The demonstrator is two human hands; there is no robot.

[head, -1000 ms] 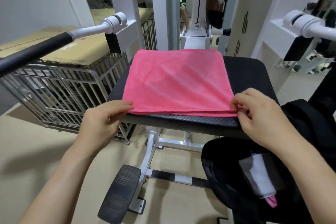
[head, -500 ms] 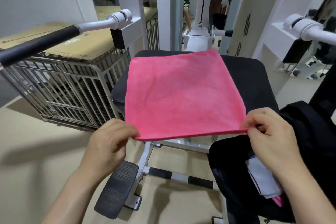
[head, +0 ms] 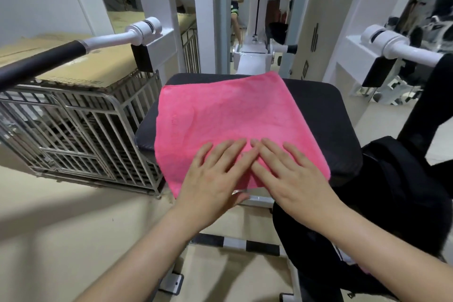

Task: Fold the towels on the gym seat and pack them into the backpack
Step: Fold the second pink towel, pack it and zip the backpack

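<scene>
- I see a metal cage (head: pixel 73 130) at far left.
- My left hand (head: pixel 215 176) lies flat, fingers spread, on the pink towel (head: pixel 228 120).
- My right hand (head: pixel 289 174) presses flat beside it, fingertips touching.
- The towel covers the black gym seat (head: pixel 328 115); the black backpack (head: pixel 397 191) sits at right.

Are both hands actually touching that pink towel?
Touching. The head view shows the left hand and the right hand lying flat, fingers straight, on the near part of the pink towel spread over the black seat, with no gap visible.
</scene>
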